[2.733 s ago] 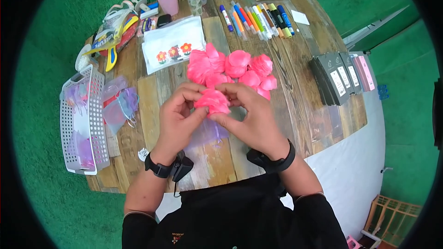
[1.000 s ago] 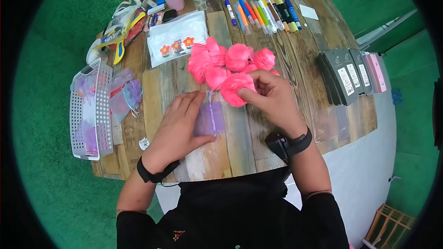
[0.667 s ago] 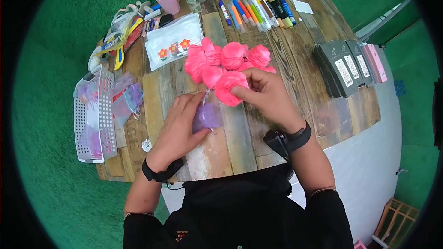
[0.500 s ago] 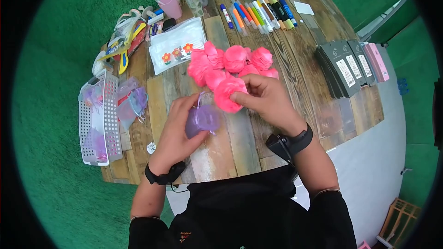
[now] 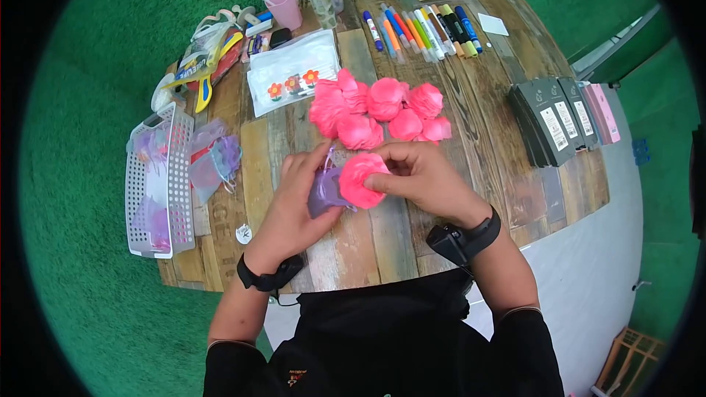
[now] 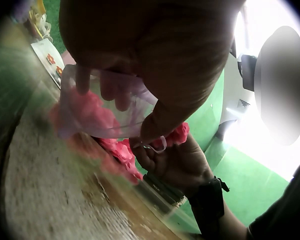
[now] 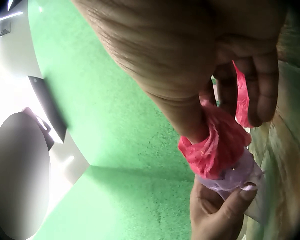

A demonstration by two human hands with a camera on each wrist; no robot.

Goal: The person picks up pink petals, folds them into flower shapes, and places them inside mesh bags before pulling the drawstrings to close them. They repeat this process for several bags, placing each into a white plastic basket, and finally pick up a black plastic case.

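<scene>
My right hand (image 5: 434,182) pinches a round pink artificial flower (image 5: 359,180) between thumb and fingers. With thumb and fingers, my left hand (image 5: 288,206) grips a sheer purple drawstring pouch (image 5: 323,192), just left of the flower. In the right wrist view the flower (image 7: 220,145) sits right at the mouth of the pouch (image 7: 230,177), its lower edge overlapping it. Through the thin cloth of the pouch (image 6: 130,112), pink shows in the left wrist view. Beyond both hands lies a cluster of similar pink flowers (image 5: 386,99) on the wooden table (image 5: 500,176).
A white perforated basket (image 5: 180,198) with pouches stands at the left, more pouches (image 5: 217,165) beside it. Behind the flowers are printed clear bags (image 5: 283,55) and a row of markers (image 5: 426,33). Dark boxes (image 5: 540,117) stand at the right, near the table's edge.
Both hands held the flower at first. The left hand then let go and lifted the purple pouch from the table. The right hand has brought the flower down to the pouch's mouth.
</scene>
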